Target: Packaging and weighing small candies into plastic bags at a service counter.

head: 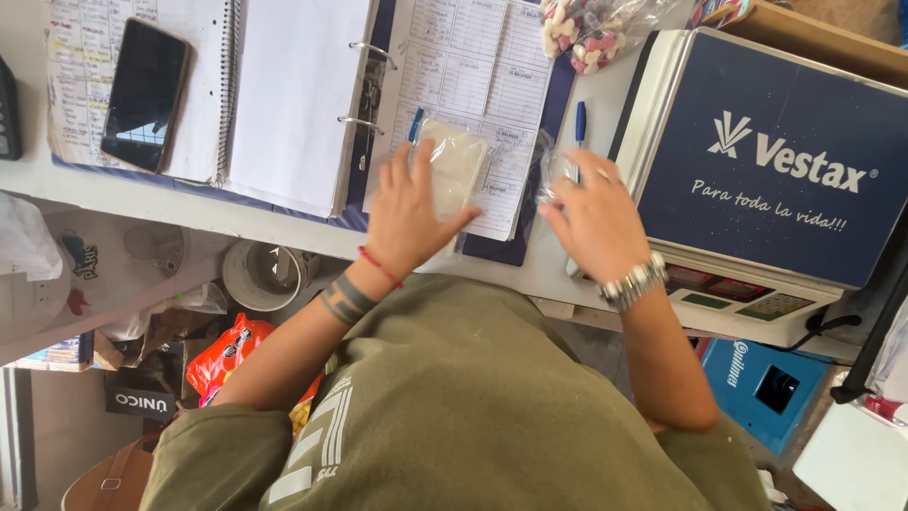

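My left hand (407,213), with a red string at the wrist, lies on a small clear bag of whitish stuff (458,163) and grips it against the printed form sheet (473,66). To its right, my right hand (594,220), wearing a metal watch, pinches a crinkled piece of clear plastic (551,173) just above the white counter (142,199). A blue pen (580,123) lies beyond the right hand's fingers. Another blue pen tip (414,125) shows beside the small bag.
An open ring binder (364,85) with white pages sits left of the form. A dark phone (144,95) rests on a spiral notebook at far left. A weighing scale with a blue panel (766,161) stands right. A clear bag of candies (588,28) lies at the top.
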